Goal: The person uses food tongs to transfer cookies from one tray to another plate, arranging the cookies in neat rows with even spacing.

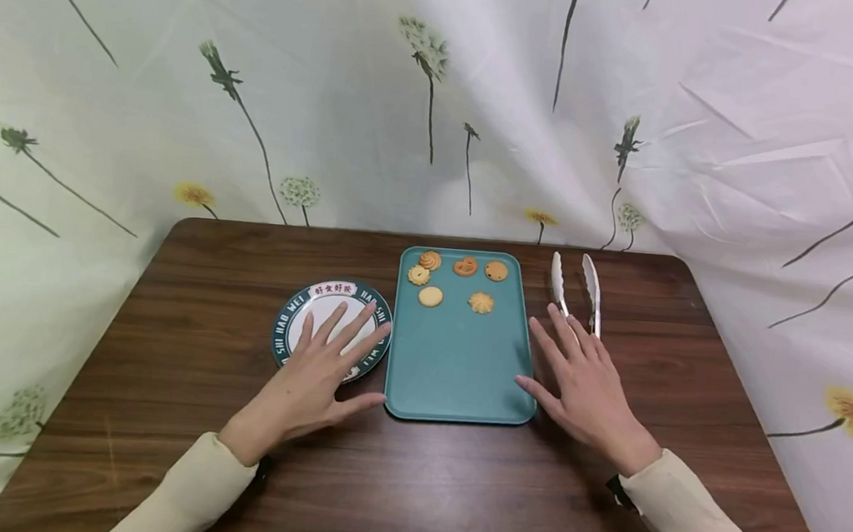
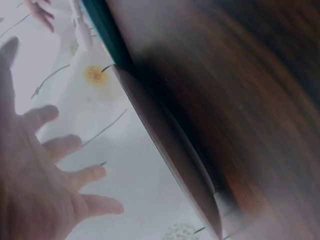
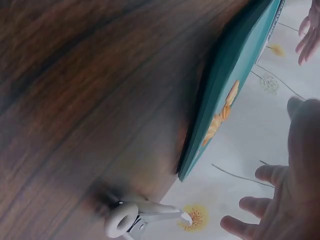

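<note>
Fingers spread, my left hand (image 1: 300, 385) hovers over the near part of a round plate (image 1: 323, 301) with a dark rim and white lettering. Its thumb points at the near left corner of a teal tray (image 1: 456, 368). Several cookies (image 1: 480, 303) of different shapes lie in the tray's far half, among them a pretzel-shaped one (image 1: 465, 266). To the right of the tray, my right hand (image 1: 586, 387) is spread too, overlapping the near end of a pair of tongs (image 1: 592, 292). Both wrist views show nothing held in the left hand (image 2: 40, 170) or the right hand (image 3: 295, 185).
A dark wood-grain table (image 1: 438, 501) carries everything. Behind and around it hangs a pale cloth (image 1: 321, 82) printed with dandelions. The tongs' two arms are spread apart, tips towards the far table edge. The tray stands between plate and tongs.
</note>
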A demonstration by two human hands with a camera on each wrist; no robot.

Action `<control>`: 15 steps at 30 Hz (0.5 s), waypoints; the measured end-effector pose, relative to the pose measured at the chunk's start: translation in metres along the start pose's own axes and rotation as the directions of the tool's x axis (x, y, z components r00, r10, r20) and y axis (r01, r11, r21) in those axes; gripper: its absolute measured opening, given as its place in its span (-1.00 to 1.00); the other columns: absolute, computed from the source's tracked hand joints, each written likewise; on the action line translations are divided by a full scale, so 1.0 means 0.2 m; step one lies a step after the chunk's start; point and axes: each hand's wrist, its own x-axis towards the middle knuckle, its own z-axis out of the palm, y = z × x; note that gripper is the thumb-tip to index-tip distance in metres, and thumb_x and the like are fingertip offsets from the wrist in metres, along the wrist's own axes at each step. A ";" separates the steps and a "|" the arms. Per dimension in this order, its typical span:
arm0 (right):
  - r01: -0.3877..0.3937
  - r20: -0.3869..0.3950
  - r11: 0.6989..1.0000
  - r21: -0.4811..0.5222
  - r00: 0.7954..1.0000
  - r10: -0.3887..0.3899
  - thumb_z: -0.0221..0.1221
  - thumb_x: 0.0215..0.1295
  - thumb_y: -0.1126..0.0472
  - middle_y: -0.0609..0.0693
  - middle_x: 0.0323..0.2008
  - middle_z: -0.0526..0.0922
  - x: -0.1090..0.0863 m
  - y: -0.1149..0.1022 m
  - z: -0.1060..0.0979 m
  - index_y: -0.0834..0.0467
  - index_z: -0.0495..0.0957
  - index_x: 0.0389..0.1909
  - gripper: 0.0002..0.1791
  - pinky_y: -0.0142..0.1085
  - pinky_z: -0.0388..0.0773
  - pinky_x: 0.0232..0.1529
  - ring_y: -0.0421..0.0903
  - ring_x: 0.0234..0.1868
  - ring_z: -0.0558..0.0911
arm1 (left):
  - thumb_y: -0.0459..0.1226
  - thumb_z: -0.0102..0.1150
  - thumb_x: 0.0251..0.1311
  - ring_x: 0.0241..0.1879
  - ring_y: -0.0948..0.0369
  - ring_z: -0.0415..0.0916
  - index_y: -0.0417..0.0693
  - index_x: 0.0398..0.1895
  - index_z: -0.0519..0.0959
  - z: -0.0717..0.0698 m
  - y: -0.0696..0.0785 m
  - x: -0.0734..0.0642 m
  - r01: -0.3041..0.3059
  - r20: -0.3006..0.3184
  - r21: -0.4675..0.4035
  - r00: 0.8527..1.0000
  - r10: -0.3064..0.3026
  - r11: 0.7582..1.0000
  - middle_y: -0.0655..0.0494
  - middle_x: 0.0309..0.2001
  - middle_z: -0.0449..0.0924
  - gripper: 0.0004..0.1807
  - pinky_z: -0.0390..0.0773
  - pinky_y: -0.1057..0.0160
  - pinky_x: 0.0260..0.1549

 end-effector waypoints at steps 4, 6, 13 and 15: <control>-0.028 -0.037 0.999 0.015 0.999 0.029 0.20 0.43 -0.30 0.11 0.68 0.07 0.01 0.03 0.00 -0.08 0.10 0.67 -0.08 0.37 0.45 0.43 0.30 0.60 0.20 | 0.33 0.09 0.37 0.64 -0.25 -0.02 0.32 0.69 0.06 -0.02 -0.02 0.00 0.076 0.016 -0.072 0.997 -0.075 0.994 0.05 0.71 -0.05 -0.09 0.03 -0.59 0.54; -0.037 -0.064 0.999 0.016 0.997 0.038 0.23 0.42 -0.26 0.14 0.66 0.12 0.02 0.04 -0.01 -0.05 0.12 0.66 -0.09 0.36 0.54 0.34 0.31 0.58 0.25 | 0.30 0.09 0.40 0.63 -0.24 0.02 0.28 0.68 0.09 -0.03 -0.03 0.00 0.106 0.009 -0.092 0.994 -0.106 0.990 0.00 0.70 0.00 -0.11 0.06 -0.52 0.57; -0.069 -0.137 0.997 0.029 0.988 0.072 0.29 0.40 -0.18 0.22 0.62 0.19 0.03 0.09 0.00 0.09 0.22 0.61 -0.12 0.30 0.70 0.08 0.32 0.49 0.36 | 0.12 0.25 0.37 0.45 -0.19 0.36 0.03 0.60 0.27 -0.04 -0.07 0.00 0.207 -0.121 -0.114 0.968 -0.221 0.972 -0.17 0.49 0.38 -0.18 0.38 -0.39 0.48; -0.078 -0.161 0.996 0.033 0.984 0.082 0.31 0.40 -0.15 0.25 0.60 0.21 0.03 0.11 0.01 0.12 0.24 0.60 -0.12 0.30 0.72 0.04 0.32 0.47 0.38 | 0.07 0.28 0.36 0.40 -0.20 0.41 -0.03 0.55 0.32 -0.03 -0.09 0.00 0.239 -0.164 -0.142 0.951 -0.261 0.961 -0.20 0.43 0.45 -0.21 0.48 -0.39 0.40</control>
